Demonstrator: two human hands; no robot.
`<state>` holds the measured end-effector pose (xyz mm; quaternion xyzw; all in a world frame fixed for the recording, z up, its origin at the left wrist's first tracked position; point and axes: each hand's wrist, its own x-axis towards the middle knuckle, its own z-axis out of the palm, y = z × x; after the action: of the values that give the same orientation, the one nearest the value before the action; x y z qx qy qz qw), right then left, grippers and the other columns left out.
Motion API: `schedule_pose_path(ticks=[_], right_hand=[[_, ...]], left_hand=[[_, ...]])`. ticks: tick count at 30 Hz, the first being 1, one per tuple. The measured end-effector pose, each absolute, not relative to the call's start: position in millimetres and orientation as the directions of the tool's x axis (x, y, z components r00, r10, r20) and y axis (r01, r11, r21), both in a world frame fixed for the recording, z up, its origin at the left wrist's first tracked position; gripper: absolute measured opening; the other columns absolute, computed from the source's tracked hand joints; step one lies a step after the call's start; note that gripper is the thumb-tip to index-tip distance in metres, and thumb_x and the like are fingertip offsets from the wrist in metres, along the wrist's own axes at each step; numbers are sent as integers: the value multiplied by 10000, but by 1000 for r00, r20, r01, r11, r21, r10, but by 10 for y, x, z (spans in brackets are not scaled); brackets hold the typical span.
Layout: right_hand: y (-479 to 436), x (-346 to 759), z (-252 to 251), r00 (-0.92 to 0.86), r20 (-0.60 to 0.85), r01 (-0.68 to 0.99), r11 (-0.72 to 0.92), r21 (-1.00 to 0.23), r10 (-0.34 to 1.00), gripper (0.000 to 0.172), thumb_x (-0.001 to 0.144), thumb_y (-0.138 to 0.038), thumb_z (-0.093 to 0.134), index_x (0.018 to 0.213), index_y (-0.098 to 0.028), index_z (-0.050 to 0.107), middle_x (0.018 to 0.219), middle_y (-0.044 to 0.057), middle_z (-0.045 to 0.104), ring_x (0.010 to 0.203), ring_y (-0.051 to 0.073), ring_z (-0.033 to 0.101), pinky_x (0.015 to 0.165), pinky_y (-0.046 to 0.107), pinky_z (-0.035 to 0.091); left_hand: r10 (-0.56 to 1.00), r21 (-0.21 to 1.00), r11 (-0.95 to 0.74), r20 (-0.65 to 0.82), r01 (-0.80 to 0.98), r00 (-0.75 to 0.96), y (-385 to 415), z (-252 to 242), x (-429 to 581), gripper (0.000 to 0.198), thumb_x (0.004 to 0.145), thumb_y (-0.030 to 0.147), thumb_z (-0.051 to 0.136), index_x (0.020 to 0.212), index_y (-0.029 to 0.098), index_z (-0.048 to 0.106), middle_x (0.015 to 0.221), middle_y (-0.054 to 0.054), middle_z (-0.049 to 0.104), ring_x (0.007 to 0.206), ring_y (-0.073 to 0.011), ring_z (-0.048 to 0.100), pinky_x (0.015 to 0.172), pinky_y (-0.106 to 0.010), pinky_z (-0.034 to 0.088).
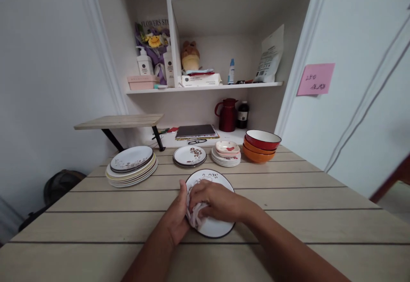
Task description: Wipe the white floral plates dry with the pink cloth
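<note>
A white plate [214, 227] with a dark rim and a dark pattern lies flat on the wooden table [304, 196] in front of me. My left hand [177, 218] grips the plate's left edge, fingers curled round the rim. My right hand [215, 200] rests on top of the plate, closed on a bunched pale cloth [196, 214] pressed against the plate's surface.
Behind the plate stand a large stack of plates [132, 167] at the left, a small patterned stack [189, 156], a stack of small pink-and-white dishes [226, 152] and stacked red and orange bowls [261, 145]. Shelves with bottles, a red jug [226, 114] and a laptop [196, 131] lie beyond.
</note>
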<state>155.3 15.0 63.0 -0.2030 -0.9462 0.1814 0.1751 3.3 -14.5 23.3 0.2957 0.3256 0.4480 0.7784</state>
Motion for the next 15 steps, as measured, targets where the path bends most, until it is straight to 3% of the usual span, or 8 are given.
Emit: schedule_pose_path(ticks=[7, 15], right_hand=[[94, 1590, 716, -917, 131, 284, 847, -449, 377, 287, 699, -107, 688, 941, -260, 706, 998, -12, 681, 1008, 156, 559, 871, 245, 403], [33, 1776, 799, -853, -98, 505, 764, -401, 513, 327, 642, -133, 706, 902, -329, 738, 855, -39, 706, 747, 136, 609, 641, 229, 401]], left_hand=[[887, 689, 440, -231, -576, 400, -164, 271, 42, 670, 845, 606, 394, 1273, 109, 531, 1141, -142, 677, 1099, -268, 604, 959, -372, 443], [881, 670, 460, -265, -582, 392, -166, 269, 47, 658, 860, 587, 383, 1311, 122, 498, 1173, -135, 664, 1159, -251, 571, 1038, -373, 370]])
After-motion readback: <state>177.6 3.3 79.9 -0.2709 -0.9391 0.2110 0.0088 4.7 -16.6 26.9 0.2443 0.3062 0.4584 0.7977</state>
